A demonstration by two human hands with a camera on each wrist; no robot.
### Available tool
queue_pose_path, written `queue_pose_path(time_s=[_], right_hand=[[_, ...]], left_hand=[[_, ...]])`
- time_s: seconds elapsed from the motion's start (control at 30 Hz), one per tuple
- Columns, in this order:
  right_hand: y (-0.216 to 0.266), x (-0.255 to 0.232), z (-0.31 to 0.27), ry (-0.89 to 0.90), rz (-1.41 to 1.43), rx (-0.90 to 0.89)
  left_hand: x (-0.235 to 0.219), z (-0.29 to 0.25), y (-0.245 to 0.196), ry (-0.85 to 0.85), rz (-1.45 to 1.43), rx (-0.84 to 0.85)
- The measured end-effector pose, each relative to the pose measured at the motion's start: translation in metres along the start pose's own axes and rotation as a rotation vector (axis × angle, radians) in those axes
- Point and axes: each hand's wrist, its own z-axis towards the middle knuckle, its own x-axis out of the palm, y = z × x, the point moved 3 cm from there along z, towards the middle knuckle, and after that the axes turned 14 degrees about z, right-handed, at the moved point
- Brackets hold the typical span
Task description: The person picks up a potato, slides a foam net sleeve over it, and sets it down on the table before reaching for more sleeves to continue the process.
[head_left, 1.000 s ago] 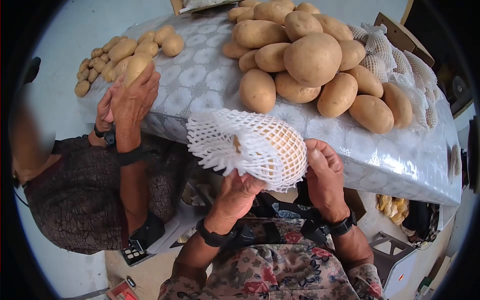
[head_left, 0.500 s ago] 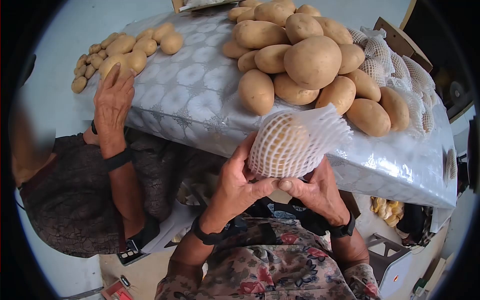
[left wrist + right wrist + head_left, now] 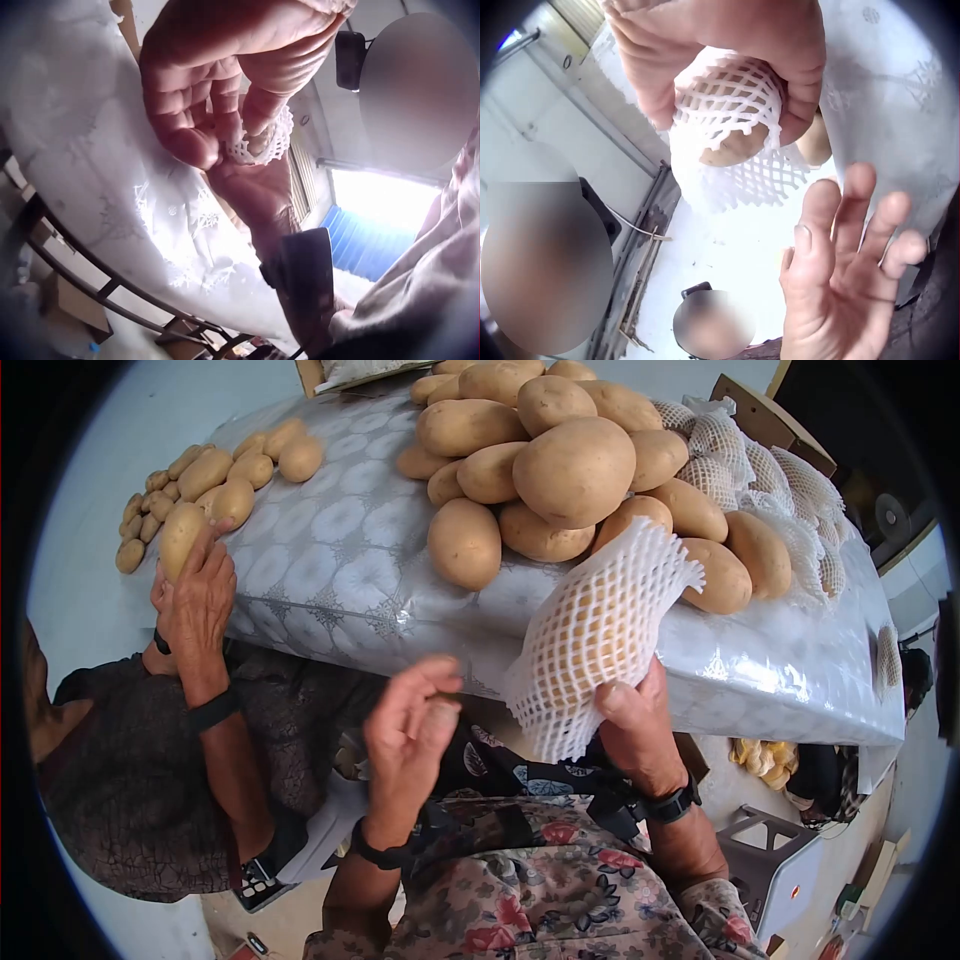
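My right hand [image 3: 640, 725] grips a potato in a white foam net sleeve [image 3: 595, 635], thumb on the near side, just in front of the table edge. Loose net ends stick out past the potato at top and bottom. In the right wrist view, bare potato skin [image 3: 739, 148] shows through the sleeve's open end. Away to the left, my left hand [image 3: 408, 735] holds nothing, its fingers relaxed and apart from the sleeve. That left hand [image 3: 847, 277] appears with spread fingers in the right wrist view.
A large potato pile [image 3: 575, 470] lies on the patterned tablecloth [image 3: 350, 550], with netted potatoes [image 3: 720, 450] to its right. At left, another person's hand [image 3: 200, 600] holds a potato [image 3: 182, 540] beside smaller potatoes [image 3: 205, 472]. A grey stool [image 3: 770, 870] stands at lower right.
The netted potato has gone from both hands into the right hand alone and tilted more upright. My left hand has let go and moved left. The other person has lifted a potato.
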Motion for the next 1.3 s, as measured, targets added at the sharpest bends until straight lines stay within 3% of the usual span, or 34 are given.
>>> queue_pose_path(time_s=[0.07,0.13,0.2,0.3,0.4,0.47,0.53,0.67,0.73,0.8,0.87,0.97,1.0,1.07,1.17,1.3], right_hand=[[0.003,0.011,-0.002,-0.003,-0.242,-0.017],[-0.003,0.025,-0.006,0.074,-0.327,-0.066],[-0.012,0.035,-0.011,0.129,-0.372,-0.155],[-0.003,0.041,-0.009,0.163,-0.407,-0.085],[-0.001,0.033,-0.003,0.29,-0.614,-0.059],[0.009,0.025,0.003,0.433,-0.804,-0.085],[0.017,0.022,0.017,0.274,-0.555,-0.146],[0.02,0.036,0.026,0.358,-0.161,0.286],[0.012,0.033,0.03,0.299,0.044,0.377],[0.003,0.03,0.028,0.183,0.299,0.305],[0.001,0.02,0.025,0.177,0.199,0.121],[0.004,0.023,0.009,0.448,0.071,0.202],[0.002,0.025,0.001,0.413,-0.115,0.255],[-0.012,0.026,-0.005,0.351,-0.034,0.13],[-0.002,0.024,-0.002,0.26,0.08,0.229],[-0.003,0.019,-0.003,0.183,0.039,0.205]], left_hand=[[-0.006,0.012,-0.019,-0.033,-0.121,0.057],[0.017,0.014,-0.035,0.089,-0.203,0.056],[0.039,0.006,-0.022,0.065,0.077,0.289],[0.054,0.001,-0.015,0.102,-0.283,0.056],[0.042,0.006,-0.007,0.075,0.073,0.046],[0.034,0.011,-0.004,0.148,-0.095,0.036],[0.031,0.009,-0.013,0.217,-0.255,-0.002],[0.038,-0.001,-0.01,0.414,-0.191,-0.021],[0.044,-0.001,-0.015,0.365,-0.283,-0.029],[0.04,-0.002,-0.014,0.307,-0.373,-0.125],[0.033,-0.001,-0.006,0.256,-0.348,-0.184],[0.026,0.006,-0.003,0.155,-0.255,-0.15],[0.026,0.008,-0.003,0.135,-0.231,-0.142],[0.025,0.012,0.01,0.115,-0.064,-0.005],[0.04,0.008,-0.007,0.05,0.094,0.076],[0.049,0.006,-0.022,0.104,0.262,0.301]])
